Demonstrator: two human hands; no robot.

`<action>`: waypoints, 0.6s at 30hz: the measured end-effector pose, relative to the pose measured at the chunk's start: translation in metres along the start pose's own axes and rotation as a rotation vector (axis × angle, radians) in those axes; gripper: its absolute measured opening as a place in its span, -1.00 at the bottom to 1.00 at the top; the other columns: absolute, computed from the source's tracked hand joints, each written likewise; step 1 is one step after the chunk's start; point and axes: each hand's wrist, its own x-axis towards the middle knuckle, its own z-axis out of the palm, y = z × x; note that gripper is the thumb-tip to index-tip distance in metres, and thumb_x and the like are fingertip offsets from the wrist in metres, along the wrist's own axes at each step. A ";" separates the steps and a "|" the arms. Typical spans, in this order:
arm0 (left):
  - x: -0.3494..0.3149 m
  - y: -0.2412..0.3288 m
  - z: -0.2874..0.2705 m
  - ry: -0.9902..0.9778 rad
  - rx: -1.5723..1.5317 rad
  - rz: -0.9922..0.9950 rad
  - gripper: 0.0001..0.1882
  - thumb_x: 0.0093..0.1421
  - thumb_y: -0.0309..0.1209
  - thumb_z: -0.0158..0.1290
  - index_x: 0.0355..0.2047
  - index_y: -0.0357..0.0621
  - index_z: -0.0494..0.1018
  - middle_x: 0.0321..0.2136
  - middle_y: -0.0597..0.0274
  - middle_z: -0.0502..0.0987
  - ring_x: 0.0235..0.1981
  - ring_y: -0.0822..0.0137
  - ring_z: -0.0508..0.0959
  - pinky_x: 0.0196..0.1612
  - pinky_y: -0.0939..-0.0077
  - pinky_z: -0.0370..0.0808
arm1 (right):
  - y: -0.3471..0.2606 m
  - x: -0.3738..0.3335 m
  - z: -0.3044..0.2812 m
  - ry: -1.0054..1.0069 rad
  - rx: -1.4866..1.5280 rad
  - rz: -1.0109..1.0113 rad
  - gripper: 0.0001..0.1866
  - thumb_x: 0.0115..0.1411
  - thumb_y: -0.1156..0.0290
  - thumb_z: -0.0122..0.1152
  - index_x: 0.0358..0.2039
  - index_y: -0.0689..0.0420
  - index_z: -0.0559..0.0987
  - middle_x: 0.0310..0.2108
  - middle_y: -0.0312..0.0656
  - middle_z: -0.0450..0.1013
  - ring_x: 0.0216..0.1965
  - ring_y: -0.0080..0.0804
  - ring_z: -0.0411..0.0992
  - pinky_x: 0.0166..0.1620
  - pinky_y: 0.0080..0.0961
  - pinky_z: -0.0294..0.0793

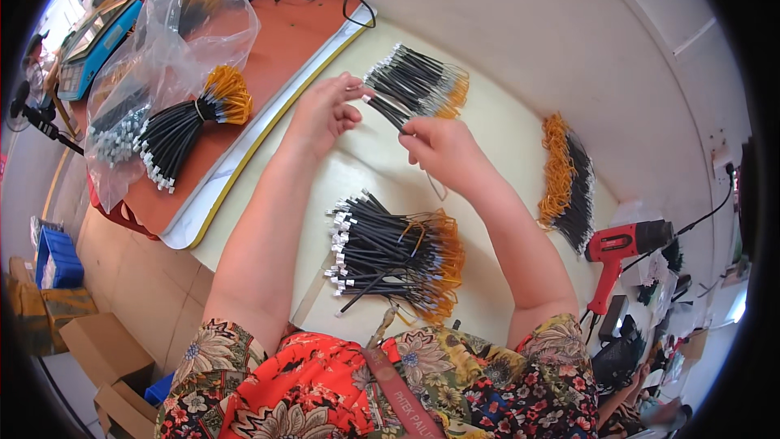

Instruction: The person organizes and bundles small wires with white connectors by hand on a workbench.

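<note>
My right hand [445,153] is closed round a few black sleeved cables [386,111] with white connector ends, which point up and left. Opposite those ends is my left hand [329,110], its fingers apart and partly curled; the fingertips come near the white ends, and I see nothing held in them. Just beyond both hands lies a row of black cables [410,77] with white connectors and yellow wire ends. Nearer to me sits a large pile of the same kind of cables [382,248], white ends left and yellow ends right.
At the right, another cable row [569,183] lies beside a red heat gun [613,256]. On the red-brown surface at left are a tied cable bundle [183,126] and a clear plastic bag [231,20]. A blue scale [97,45] stands behind; cardboard boxes [106,349] are on the floor.
</note>
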 end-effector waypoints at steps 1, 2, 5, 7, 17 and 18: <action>-0.001 -0.001 0.004 -0.067 -0.061 -0.052 -0.67 0.22 -0.20 -0.06 -0.17 -0.21 0.38 -0.29 0.16 0.53 -0.55 0.54 0.48 -0.52 0.74 0.42 | 0.001 0.005 -0.001 -0.030 0.207 0.098 -0.84 0.15 0.38 0.07 -0.37 0.22 0.51 -0.58 -0.30 0.45 -0.57 -0.66 0.37 -0.47 -0.64 0.38; -0.003 -0.001 0.009 -0.066 -0.061 -0.055 -0.67 0.22 -0.20 -0.06 -0.17 -0.21 0.38 -0.29 0.16 0.53 -0.55 0.54 0.48 -0.52 0.74 0.42 | 0.003 0.010 0.000 -0.050 0.296 0.149 -0.83 0.16 0.37 0.07 -0.38 0.23 0.50 -0.58 -0.30 0.45 -0.57 -0.65 0.38 -0.47 -0.67 0.37; -0.006 -0.004 0.014 -0.198 -0.101 -0.029 -0.73 0.22 -0.31 -0.03 -0.18 -0.25 0.39 -0.32 0.19 0.53 -0.37 0.49 0.57 -0.41 0.73 0.53 | 0.007 0.021 0.003 -0.132 0.546 0.214 -0.83 0.15 0.36 0.09 -0.39 0.22 0.50 -0.59 -0.29 0.45 -0.61 -0.63 0.37 -0.51 -0.69 0.37; -0.003 -0.005 0.011 -0.179 -0.118 0.013 -0.74 0.22 -0.34 -0.03 -0.18 -0.26 0.39 -0.34 0.20 0.53 -0.37 0.50 0.57 -0.42 0.75 0.53 | 0.011 0.025 0.005 -0.183 0.713 0.191 -0.83 0.14 0.36 0.10 -0.38 0.21 0.50 -0.57 -0.28 0.45 -0.60 -0.60 0.39 -0.50 -0.66 0.40; 0.002 -0.002 0.001 -0.097 -0.118 0.115 -0.77 0.21 -0.33 -0.01 -0.22 -0.24 0.41 -0.39 0.19 0.53 -0.41 0.47 0.56 -0.43 0.72 0.52 | 0.013 0.018 0.006 -0.218 0.562 0.181 -0.83 0.15 0.38 0.09 -0.36 0.23 0.52 -0.56 -0.25 0.48 -0.58 -0.60 0.42 -0.47 -0.71 0.41; 0.002 -0.002 0.000 -0.101 -0.115 0.121 -0.77 0.21 -0.33 -0.01 -0.23 -0.24 0.42 -0.39 0.19 0.53 -0.42 0.47 0.56 -0.43 0.72 0.51 | 0.012 0.018 0.007 -0.219 0.563 0.180 -0.83 0.15 0.38 0.09 -0.36 0.23 0.52 -0.56 -0.25 0.48 -0.58 -0.60 0.42 -0.47 -0.71 0.41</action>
